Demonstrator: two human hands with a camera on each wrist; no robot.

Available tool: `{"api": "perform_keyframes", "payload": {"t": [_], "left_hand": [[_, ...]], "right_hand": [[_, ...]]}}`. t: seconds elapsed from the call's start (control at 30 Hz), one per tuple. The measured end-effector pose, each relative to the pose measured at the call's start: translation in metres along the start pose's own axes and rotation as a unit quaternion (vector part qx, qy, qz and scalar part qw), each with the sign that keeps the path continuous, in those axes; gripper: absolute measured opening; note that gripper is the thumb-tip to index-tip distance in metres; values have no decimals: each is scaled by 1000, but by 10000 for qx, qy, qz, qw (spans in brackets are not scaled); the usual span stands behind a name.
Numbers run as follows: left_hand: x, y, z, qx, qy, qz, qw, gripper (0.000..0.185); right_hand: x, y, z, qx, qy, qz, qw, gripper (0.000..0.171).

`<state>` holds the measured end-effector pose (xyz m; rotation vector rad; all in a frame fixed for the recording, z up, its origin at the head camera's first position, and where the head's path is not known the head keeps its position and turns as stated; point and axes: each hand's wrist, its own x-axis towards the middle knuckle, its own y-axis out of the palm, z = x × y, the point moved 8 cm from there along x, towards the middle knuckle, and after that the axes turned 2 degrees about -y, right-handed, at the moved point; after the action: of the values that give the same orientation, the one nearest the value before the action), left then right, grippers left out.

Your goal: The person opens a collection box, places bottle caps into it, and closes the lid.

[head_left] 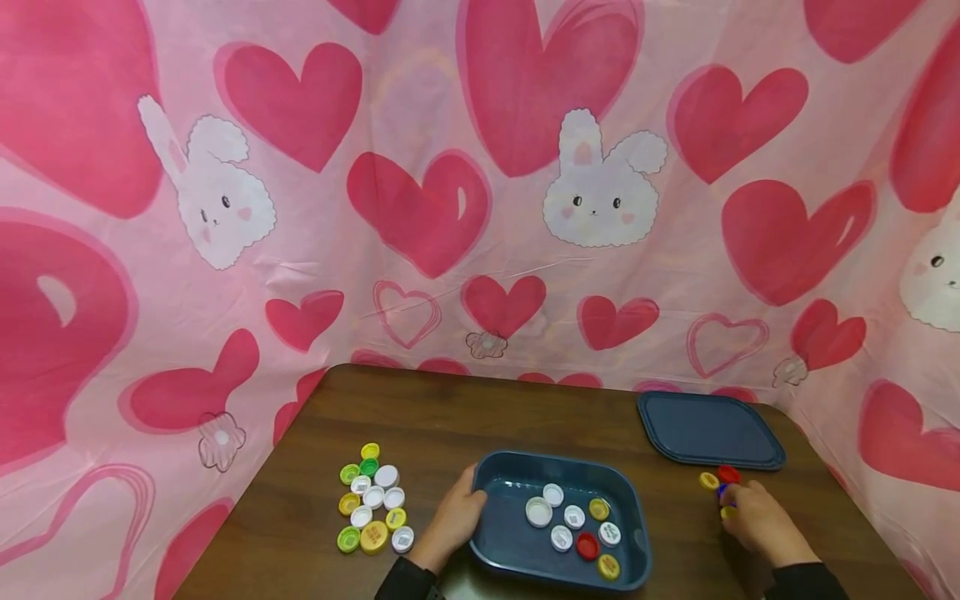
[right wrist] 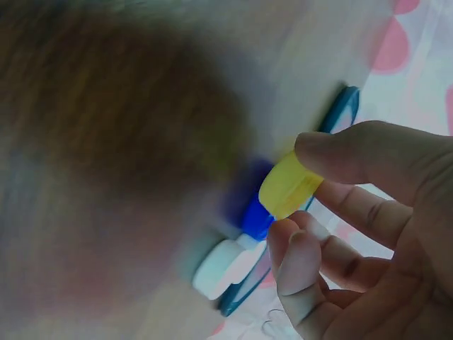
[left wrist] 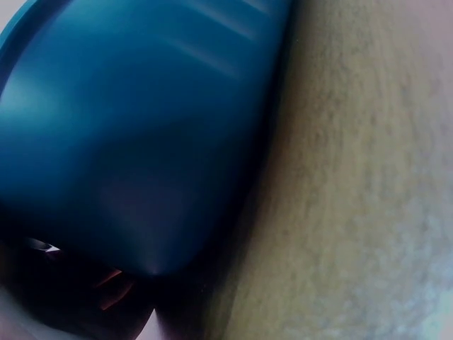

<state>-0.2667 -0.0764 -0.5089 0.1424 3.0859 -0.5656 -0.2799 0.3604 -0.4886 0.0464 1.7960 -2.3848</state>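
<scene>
1. Head view: several caps lay in the blue tub [head_left: 487, 533]; a pile of caps [head_left: 372, 500] waited on the counter [head_left: 450, 417] to its left, a few more near the lid [head_left: 708, 429]. The left hand [head_left: 456, 518] curled round the tub's rim.
2. Left wrist view: only the tub's wall [left wrist: 134, 127] showed, close up.
3. Right wrist view: the right hand [right wrist: 368, 234] pinched a yellow cap [right wrist: 287, 185] between thumb and fingers, just above a blue cap [right wrist: 256, 218].

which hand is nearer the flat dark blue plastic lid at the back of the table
Right. The right hand lies just in front of the flat dark blue plastic lid; the left hand is farther left, gripping the blue tray.
</scene>
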Motion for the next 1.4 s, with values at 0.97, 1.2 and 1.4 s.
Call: {"api": "perform_keyframes", "payload": {"t": [0.97, 1.2, 1.4], "left_hand": [[1, 1, 4, 46, -23, 20, 10000, 52], [-1, 0, 1, 112, 35, -18, 9999, 53], [1, 0, 1, 85, 34, -35, 10000, 52]], "right_hand": [[6, -35, 177, 353, -1361, -386, 9893, 23], [7, -19, 219, 224, -1578, -31, 9872, 24], [3, 3, 256, 111, -2250, 511, 9730, 23]]}}
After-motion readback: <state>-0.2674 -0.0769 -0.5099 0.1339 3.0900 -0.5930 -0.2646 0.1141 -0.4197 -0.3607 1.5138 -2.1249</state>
